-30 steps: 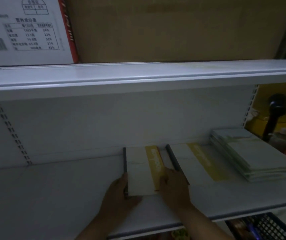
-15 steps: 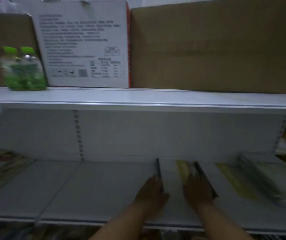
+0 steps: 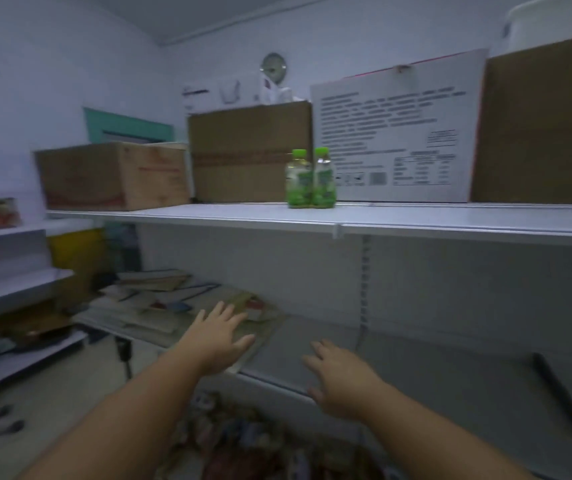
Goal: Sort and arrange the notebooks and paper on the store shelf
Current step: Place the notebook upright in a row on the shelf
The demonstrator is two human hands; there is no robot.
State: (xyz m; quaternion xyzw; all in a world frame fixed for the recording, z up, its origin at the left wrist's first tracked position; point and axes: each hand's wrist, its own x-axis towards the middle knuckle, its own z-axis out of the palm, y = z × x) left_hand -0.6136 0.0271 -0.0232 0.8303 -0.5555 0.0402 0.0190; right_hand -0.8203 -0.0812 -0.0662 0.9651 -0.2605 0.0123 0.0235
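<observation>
A loose, untidy pile of notebooks and paper (image 3: 159,299) lies at the left end of the white store shelf (image 3: 450,368). My left hand (image 3: 218,336), fingers spread and straight, is over the pile's right edge and holds nothing. My right hand (image 3: 338,374) hovers open above the bare shelf to the right of the pile. At the far right, the dark spine of a notebook (image 3: 560,393) shows on the shelf. The view is blurred by motion.
The upper shelf (image 3: 243,213) carries brown cartons (image 3: 114,174), two green-capped bottles (image 3: 310,178) and a white printed box (image 3: 395,133). Lower white shelving (image 3: 17,289) with goods stands at the left. Packaged goods (image 3: 243,441) sit below the shelf.
Both hands have let go of the yellow-banded notebooks and swung left along the shelf. The view has turned left, bringing the untidy pile into sight.
</observation>
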